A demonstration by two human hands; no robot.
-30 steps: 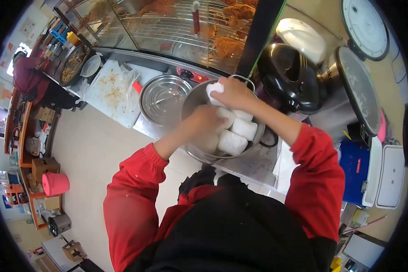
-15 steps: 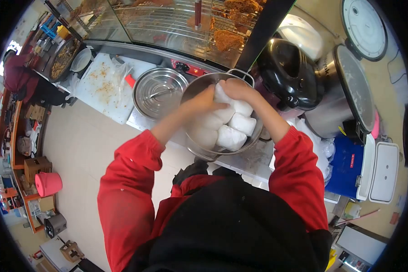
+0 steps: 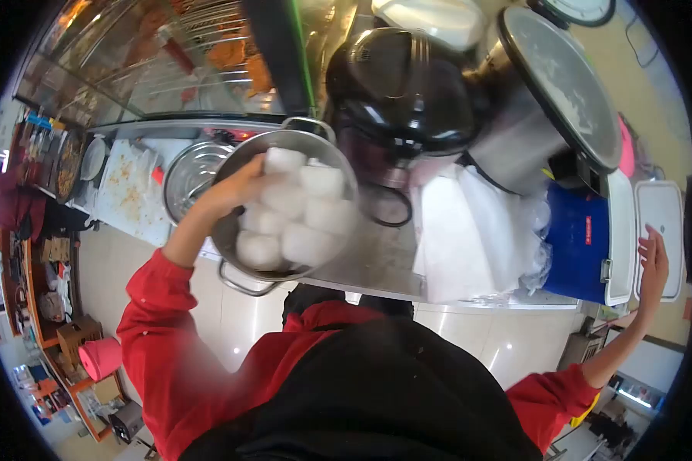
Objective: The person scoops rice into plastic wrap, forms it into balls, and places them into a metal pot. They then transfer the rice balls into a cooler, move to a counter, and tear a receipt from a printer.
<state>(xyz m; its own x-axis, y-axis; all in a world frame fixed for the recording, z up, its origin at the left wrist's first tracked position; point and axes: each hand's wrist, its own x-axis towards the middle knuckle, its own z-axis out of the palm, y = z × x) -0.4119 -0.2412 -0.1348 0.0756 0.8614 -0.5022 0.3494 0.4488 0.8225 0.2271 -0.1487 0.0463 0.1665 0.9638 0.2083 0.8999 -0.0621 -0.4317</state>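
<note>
On the steel counter (image 3: 392,265), a metal pot (image 3: 284,207) is holding white wrapped bundles (image 3: 304,200); the left hand (image 3: 234,188) is grasping one, while the right hand (image 3: 652,269) is reaching, fingers open and empty, beside the white cooler lid (image 3: 660,230).

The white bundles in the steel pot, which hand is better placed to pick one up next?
Probably the left. The left hand already rests on the white bundles inside the steel pot. The right hand is stretched far away, by the white lid.

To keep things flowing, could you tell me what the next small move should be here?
Probably close the right hand on the white cooler lid: it hovers open beside it, while the left hand rests on the white bags in the steel pot.
</note>
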